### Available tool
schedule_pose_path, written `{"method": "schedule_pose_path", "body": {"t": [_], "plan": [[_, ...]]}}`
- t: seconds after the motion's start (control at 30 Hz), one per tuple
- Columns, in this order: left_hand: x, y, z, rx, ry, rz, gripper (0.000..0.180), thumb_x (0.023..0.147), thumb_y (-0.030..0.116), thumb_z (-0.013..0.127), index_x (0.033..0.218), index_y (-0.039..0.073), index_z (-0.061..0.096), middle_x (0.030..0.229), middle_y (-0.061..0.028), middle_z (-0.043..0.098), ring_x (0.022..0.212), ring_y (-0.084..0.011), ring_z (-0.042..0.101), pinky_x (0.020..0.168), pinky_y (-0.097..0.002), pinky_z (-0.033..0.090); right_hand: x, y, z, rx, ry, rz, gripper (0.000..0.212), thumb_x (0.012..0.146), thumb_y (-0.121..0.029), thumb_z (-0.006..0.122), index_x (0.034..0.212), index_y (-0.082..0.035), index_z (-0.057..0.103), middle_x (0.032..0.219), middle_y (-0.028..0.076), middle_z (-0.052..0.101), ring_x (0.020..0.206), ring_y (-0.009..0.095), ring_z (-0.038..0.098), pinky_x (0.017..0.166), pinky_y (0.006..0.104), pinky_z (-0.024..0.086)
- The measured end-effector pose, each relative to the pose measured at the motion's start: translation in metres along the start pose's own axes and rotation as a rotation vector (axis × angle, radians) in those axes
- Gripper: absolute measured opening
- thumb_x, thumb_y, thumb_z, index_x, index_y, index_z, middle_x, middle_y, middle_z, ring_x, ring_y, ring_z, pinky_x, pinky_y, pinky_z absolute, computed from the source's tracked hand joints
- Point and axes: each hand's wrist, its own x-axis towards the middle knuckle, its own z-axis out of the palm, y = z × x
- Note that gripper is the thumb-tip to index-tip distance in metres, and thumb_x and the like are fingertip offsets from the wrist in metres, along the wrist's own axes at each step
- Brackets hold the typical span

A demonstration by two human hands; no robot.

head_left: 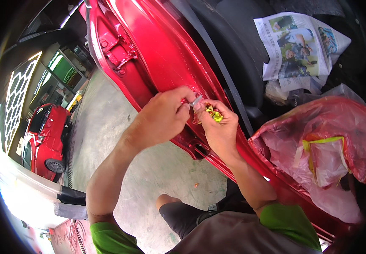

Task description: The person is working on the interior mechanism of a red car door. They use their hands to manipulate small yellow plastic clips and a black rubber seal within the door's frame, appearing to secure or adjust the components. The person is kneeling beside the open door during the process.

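Observation:
Both hands meet at the edge of a glossy red car body panel (166, 46), in the door opening. My left hand (162, 116) is closed in a pinch, its fingertips next to a small flat grey piece (195, 100) that looks like metal. Which hand holds that piece I cannot tell, and the left fingertips are partly hidden. Crumpled yellow-and-red tape (214, 113) is bunched in my right hand (219, 131), whose thumb and fingers are closed around it. The right thumb tip lies close to the grey piece.
Red-stained clear plastic sheeting (276, 135) with yellow tape edging lies inside the car at the right. Newspaper (295, 46) covers part of the dark interior. Another red car (49, 139) stands at the left on the concrete floor (102, 110). A coiled hose (70, 237) lies at lower left.

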Motion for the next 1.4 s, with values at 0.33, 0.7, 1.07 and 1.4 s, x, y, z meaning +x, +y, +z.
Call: {"method": "schedule_pose_path", "body": {"t": [0.33,0.7,1.07,1.4], "plan": [[0.008,-0.010,0.003,0.251,0.168,0.145,0.021,0.099,0.010,0.059,0.111,0.000,0.072,0.088,-0.0221,0.072,0.078,-0.0316,0.075,0.074,-0.0421,0.056,0.002,-0.002,0.006,0.189,0.056,0.227,0.019,0.099,-0.004,0.073,0.116,0.004,0.072,0.093,0.002,0.070,0.077,0.003,0.061,0.060,0.0182,0.046],[0.024,-0.005,-0.010,0.248,0.047,0.215,0.017,0.098,0.008,0.056,0.093,-0.004,0.067,0.068,-0.0154,0.064,0.055,-0.0247,0.070,0.055,-0.0381,0.054,0.003,0.005,0.013,0.161,0.171,0.148,0.019,0.098,-0.003,0.074,0.114,0.006,0.072,0.092,0.002,0.069,0.079,0.004,0.061,0.066,0.0191,0.049],[0.032,-0.006,-0.015,0.423,0.084,0.512,0.015,0.089,0.010,0.067,0.082,-0.001,0.061,0.074,-0.0182,0.065,0.080,-0.0398,0.066,0.075,-0.0484,0.051,-0.001,0.002,0.005,0.132,0.075,0.188,0.026,0.099,-0.009,0.075,0.122,0.004,0.072,0.095,0.002,0.070,0.082,0.005,0.061,0.069,0.0202,0.051],[0.033,0.020,-0.018,0.564,-0.020,0.353,0.017,0.088,0.014,0.070,0.081,0.000,0.062,0.075,-0.0179,0.064,0.081,-0.0401,0.066,0.075,-0.0486,0.052,0.000,0.019,0.005,0.040,0.081,-0.038,0.023,0.097,-0.004,0.076,0.118,0.006,0.072,0.096,0.000,0.070,0.085,0.005,0.061,0.073,0.0205,0.052]]}}
